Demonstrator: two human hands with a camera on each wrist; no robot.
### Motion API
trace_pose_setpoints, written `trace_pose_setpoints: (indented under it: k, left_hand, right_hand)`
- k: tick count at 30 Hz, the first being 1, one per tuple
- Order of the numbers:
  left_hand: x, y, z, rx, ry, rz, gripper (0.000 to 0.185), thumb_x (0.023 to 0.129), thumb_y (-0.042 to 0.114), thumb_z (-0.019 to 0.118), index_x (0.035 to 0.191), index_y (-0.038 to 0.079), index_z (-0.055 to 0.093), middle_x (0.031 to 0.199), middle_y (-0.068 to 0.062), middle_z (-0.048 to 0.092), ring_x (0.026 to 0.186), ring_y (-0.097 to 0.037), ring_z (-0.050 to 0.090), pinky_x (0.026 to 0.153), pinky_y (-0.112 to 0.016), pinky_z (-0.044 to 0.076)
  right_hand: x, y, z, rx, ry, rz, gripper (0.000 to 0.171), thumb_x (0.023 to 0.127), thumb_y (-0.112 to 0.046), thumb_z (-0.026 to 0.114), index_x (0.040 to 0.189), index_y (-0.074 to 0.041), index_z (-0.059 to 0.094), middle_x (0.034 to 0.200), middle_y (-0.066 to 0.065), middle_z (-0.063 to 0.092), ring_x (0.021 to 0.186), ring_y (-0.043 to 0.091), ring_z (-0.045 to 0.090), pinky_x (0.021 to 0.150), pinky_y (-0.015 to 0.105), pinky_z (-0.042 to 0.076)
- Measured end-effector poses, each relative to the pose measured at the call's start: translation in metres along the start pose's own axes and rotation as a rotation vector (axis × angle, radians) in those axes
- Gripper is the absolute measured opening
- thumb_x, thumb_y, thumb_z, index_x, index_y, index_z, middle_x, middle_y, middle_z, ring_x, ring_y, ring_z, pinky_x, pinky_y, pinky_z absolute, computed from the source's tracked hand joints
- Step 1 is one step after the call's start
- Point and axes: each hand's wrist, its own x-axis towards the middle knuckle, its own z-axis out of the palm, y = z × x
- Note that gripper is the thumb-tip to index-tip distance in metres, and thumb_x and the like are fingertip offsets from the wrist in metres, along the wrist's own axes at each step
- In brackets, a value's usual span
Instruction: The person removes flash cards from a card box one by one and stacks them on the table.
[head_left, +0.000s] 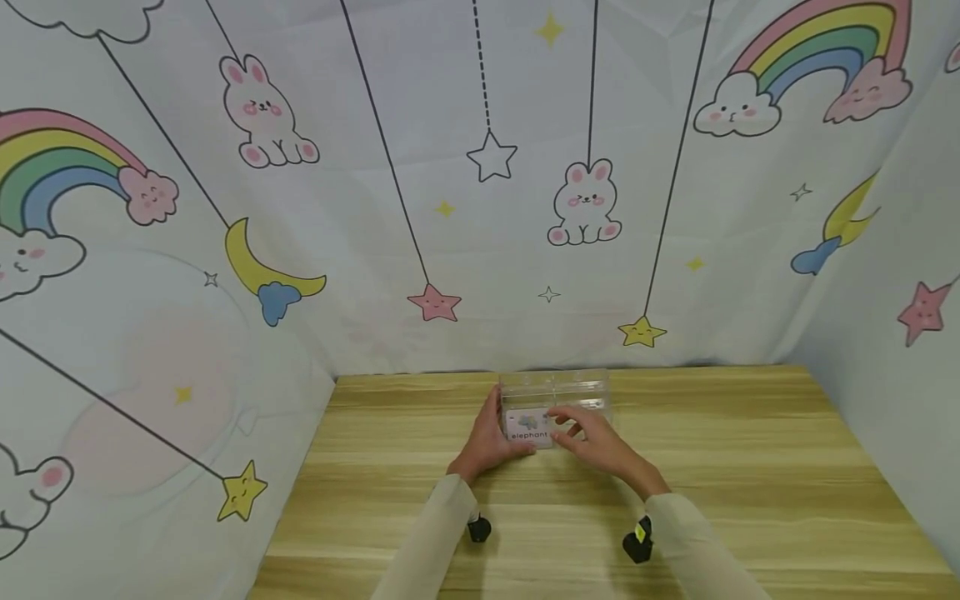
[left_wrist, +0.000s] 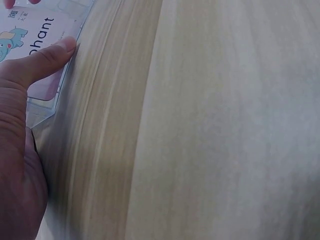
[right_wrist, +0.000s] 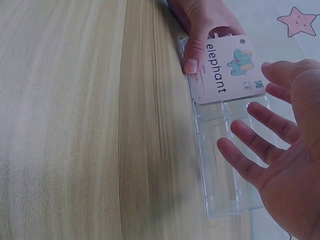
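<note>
At the far middle of the bench (head_left: 375,467), the left hand (head_left: 486,446) is pinching the elephant card (right_wrist: 225,70) over the clear box (right_wrist: 227,165) while the right hand (right_wrist: 280,160) is hovering open-fingered beside it; seating the card flat likely calls for a steady push.

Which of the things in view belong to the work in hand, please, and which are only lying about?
In hand:
- elephant card, held by the left hand with its thumb on the card's edge
- clear plastic box under the card
- right hand, fingers spread over the box

Only about:
- wooden table
- cartoon backdrop
</note>
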Motion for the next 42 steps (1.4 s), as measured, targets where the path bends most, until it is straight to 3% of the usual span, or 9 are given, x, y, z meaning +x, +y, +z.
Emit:
trace_pose_setpoints:
  k: [11,26,33,36,42]
  left_hand:
    - [0.003,-0.003,0.002,-0.004,0.009,-0.015,0.126,0.064,0.032,0.103,0.161,0.015,0.023,0.146,-0.005,0.052,0.127,-0.019,0.054,0.113,-0.044,0.040]
    - [0.003,-0.002,0.001,-0.005,-0.005,-0.005,0.123,0.066,0.031,0.102,0.159,0.018,0.023,0.142,-0.006,0.053,0.124,-0.018,0.055,0.111,-0.042,0.041]
    - [0.003,-0.003,0.000,0.025,0.009,0.036,0.128,0.068,0.032,0.101,0.162,0.005,0.019,0.146,-0.013,0.048,0.131,-0.024,0.052,0.111,-0.046,0.042]
    - [0.003,-0.003,0.001,0.036,0.014,0.055,0.127,0.068,0.032,0.101,0.162,0.007,0.019,0.146,-0.013,0.048,0.129,-0.025,0.052,0.110,-0.047,0.043]
    - [0.001,-0.002,0.001,0.042,0.016,0.027,0.126,0.067,0.032,0.101,0.161,0.013,0.021,0.145,-0.010,0.049,0.124,-0.022,0.054,0.109,-0.045,0.044]
  right_hand:
    - [0.004,0.001,0.000,0.017,0.016,-0.018,0.031,0.103,-0.012,0.066,0.132,-0.002,0.064,0.125,0.015,0.068,0.098,0.025,0.067,0.084,0.038,0.057]
    - [0.006,0.000,0.005,0.066,0.050,-0.006,0.016,0.102,-0.011,0.069,0.116,-0.008,0.064,0.121,0.011,0.068,0.094,0.024,0.069,0.078,0.038,0.058]
    - [0.010,-0.002,0.009,0.071,0.028,-0.006,0.006,0.101,-0.014,0.069,0.107,-0.011,0.068,0.116,0.007,0.070,0.094,0.023,0.069,0.081,0.040,0.058]
    - [0.012,-0.001,0.011,0.048,0.019,-0.005,0.008,0.102,-0.014,0.069,0.107,-0.010,0.073,0.116,0.006,0.072,0.094,0.020,0.069,0.082,0.038,0.057]
    - [0.015,-0.006,0.012,0.016,0.046,0.035,0.012,0.102,-0.015,0.069,0.112,-0.010,0.074,0.114,0.004,0.073,0.094,0.019,0.068,0.078,0.035,0.056]
